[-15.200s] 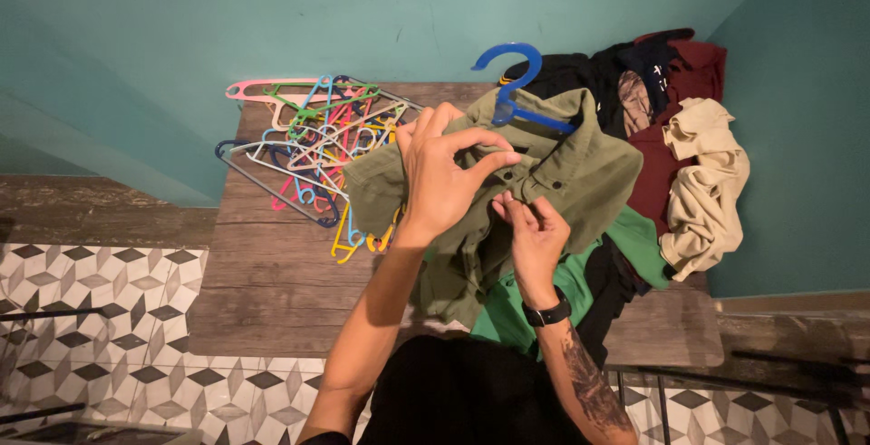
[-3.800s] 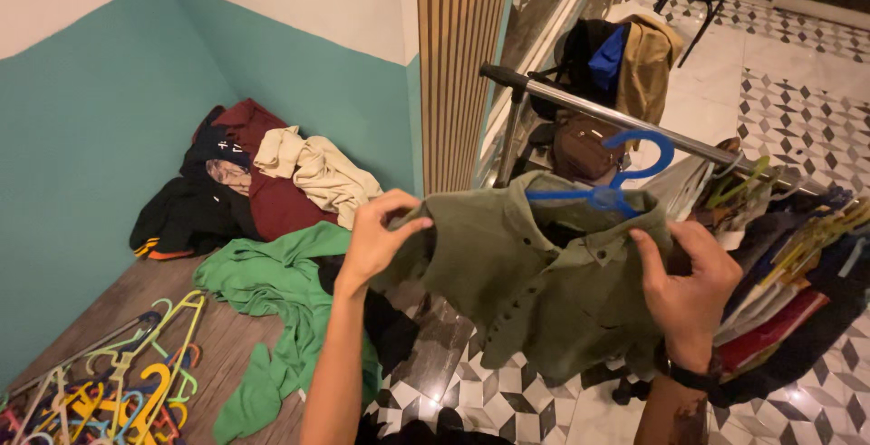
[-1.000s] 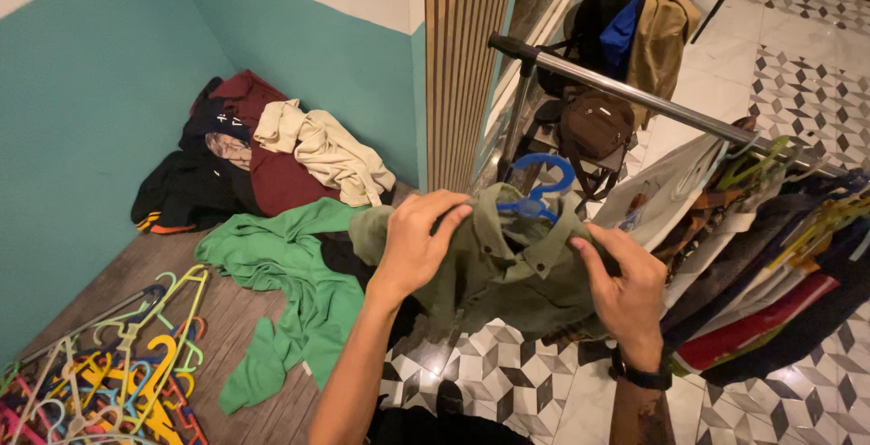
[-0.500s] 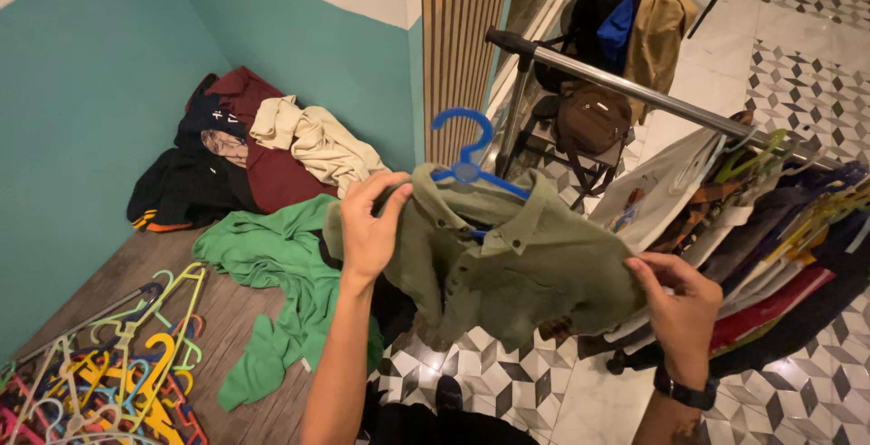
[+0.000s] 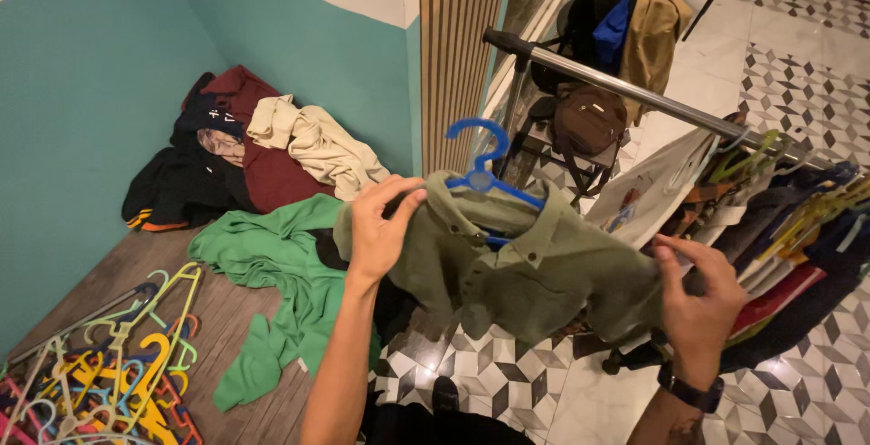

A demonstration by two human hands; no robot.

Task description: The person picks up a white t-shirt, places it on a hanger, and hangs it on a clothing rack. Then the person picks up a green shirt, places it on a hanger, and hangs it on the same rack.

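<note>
The olive-green button-front fabric shirt [image 5: 526, 268] hangs on 1 blue plastic hanger [image 5: 485, 169] and is held in the air between both hands, in front of the chrome clothes rail [image 5: 634, 91]. The left hand [image 5: 381, 227] is closed on the shirt's left shoulder, fingers curled over the seam. The right hand [image 5: 702, 295] pinches the opposite sleeve edge, thumb and fingers narrow.

Handling: the shirt appears light, soft and limp; it sags between the 2 grip points and will not keep its shape. The hanger is the only stiff part. Judged best hold: the shoulders, over the hanger arms, or the hook itself.

Count:
- 1 shirt in hand, 1 hanger in it.
- 1 bright green soft garment [image 5: 272, 273] spread on the wooden platform [image 5: 109, 277].
- 1 heap of dark red, black and cream clothes [image 5: 254, 159] in the corner; number of pieces cannot be told.
- 1 tangle of coloured plastic hangers [image 5: 100, 372]; too interlocked to count.
- 1 brown bag [image 5: 589, 119] under the rail.
</note>
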